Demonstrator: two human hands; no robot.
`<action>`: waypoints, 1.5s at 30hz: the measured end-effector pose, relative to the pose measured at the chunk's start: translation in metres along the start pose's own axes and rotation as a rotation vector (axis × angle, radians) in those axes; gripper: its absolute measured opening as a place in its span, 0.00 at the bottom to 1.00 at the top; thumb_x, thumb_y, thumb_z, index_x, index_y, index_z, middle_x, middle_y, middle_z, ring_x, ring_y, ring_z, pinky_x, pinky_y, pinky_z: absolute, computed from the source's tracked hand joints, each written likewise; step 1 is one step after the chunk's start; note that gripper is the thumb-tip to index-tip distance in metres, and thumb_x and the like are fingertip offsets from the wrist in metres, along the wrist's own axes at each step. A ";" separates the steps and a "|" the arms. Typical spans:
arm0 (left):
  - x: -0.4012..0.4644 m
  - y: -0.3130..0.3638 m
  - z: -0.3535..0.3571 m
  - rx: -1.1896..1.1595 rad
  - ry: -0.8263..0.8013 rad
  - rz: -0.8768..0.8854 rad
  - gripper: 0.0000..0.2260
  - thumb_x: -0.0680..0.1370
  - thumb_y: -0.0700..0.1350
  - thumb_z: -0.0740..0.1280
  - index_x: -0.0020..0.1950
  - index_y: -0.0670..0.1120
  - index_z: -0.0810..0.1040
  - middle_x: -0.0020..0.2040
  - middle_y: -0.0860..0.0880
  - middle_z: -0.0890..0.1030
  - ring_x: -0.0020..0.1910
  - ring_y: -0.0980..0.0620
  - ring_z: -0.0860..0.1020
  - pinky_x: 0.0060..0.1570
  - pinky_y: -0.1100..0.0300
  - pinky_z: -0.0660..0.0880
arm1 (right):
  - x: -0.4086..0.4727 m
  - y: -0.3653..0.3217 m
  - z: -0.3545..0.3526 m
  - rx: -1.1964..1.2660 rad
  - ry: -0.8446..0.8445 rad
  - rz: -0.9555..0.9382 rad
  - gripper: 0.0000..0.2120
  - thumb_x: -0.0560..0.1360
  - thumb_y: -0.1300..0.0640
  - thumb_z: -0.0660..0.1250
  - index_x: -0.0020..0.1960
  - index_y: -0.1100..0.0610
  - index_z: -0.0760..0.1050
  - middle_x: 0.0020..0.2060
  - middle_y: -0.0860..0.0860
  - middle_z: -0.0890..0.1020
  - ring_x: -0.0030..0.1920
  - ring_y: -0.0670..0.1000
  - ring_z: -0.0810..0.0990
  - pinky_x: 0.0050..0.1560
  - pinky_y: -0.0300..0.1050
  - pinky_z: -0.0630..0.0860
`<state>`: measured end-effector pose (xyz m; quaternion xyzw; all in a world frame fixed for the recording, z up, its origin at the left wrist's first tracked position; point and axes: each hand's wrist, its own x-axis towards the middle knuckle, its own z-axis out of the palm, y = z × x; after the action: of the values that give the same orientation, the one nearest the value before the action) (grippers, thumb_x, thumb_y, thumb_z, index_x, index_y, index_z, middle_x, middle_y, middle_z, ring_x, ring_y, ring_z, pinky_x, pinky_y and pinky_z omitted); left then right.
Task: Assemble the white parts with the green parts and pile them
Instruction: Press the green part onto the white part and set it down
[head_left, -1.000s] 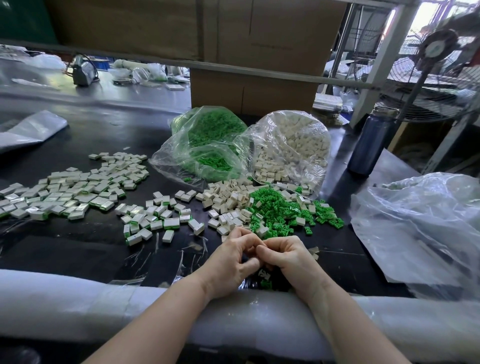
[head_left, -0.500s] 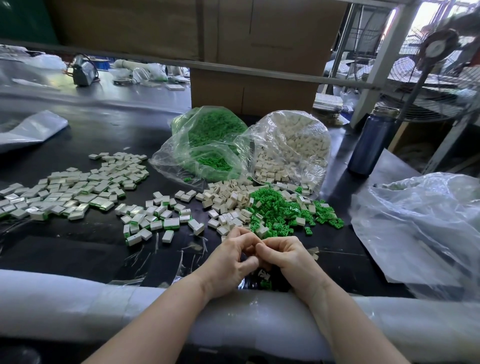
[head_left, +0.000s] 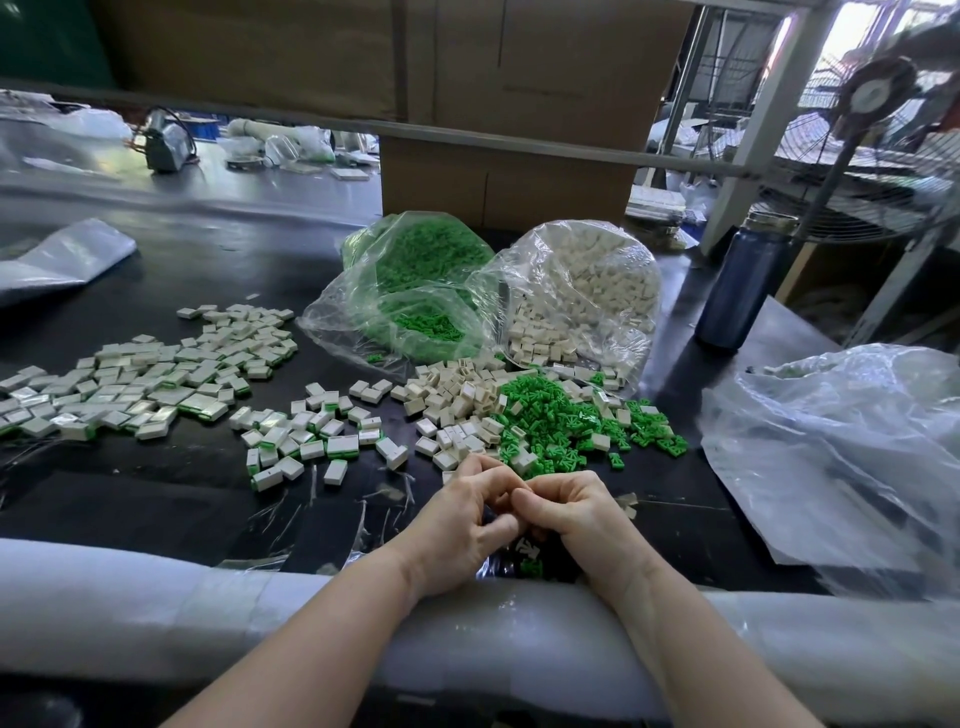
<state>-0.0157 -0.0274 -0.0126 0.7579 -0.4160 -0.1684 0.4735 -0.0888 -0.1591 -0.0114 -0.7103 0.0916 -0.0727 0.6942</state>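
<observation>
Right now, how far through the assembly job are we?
Done: many joined white-and-green pieces lie in a spread on the left and a smaller group nearer the middle. In hand: the left hand and right hand are pressed together with fingers curled; what they hold is hidden. Left: loose white parts, loose green parts, plus the green bag and white bag, so plenty remains.

Two hands meet at the near edge of a black table (head_left: 156, 519), the left hand (head_left: 460, 525) and right hand (head_left: 582, 512) curled fingertip to fingertip (whatever they hold is hidden). Beyond lie loose white parts (head_left: 457, 395), green parts (head_left: 561, 421), assembled pieces (head_left: 130, 384) and two bags (head_left: 582, 291).
</observation>
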 end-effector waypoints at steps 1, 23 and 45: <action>0.000 0.000 0.000 -0.004 -0.002 -0.002 0.07 0.75 0.36 0.65 0.51 0.44 0.77 0.55 0.48 0.68 0.54 0.52 0.72 0.58 0.64 0.71 | 0.000 0.000 0.000 0.003 0.003 0.001 0.08 0.74 0.66 0.65 0.43 0.71 0.80 0.36 0.62 0.79 0.37 0.56 0.76 0.38 0.43 0.73; -0.001 -0.004 -0.004 -0.194 0.269 -0.087 0.09 0.74 0.37 0.68 0.44 0.53 0.78 0.38 0.52 0.80 0.37 0.62 0.78 0.43 0.69 0.74 | -0.002 -0.003 0.002 -0.055 0.149 -0.101 0.05 0.71 0.69 0.69 0.40 0.60 0.80 0.31 0.49 0.82 0.33 0.43 0.80 0.33 0.35 0.76; -0.004 0.001 -0.003 -0.233 0.290 -0.023 0.11 0.70 0.36 0.73 0.42 0.52 0.79 0.40 0.45 0.83 0.41 0.50 0.82 0.44 0.62 0.78 | -0.003 -0.004 0.002 -0.024 0.096 -0.081 0.10 0.72 0.68 0.68 0.37 0.55 0.80 0.30 0.52 0.80 0.31 0.49 0.76 0.33 0.39 0.75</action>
<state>-0.0168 -0.0225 -0.0103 0.7189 -0.3122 -0.1100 0.6113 -0.0910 -0.1567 -0.0076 -0.7174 0.0968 -0.1334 0.6768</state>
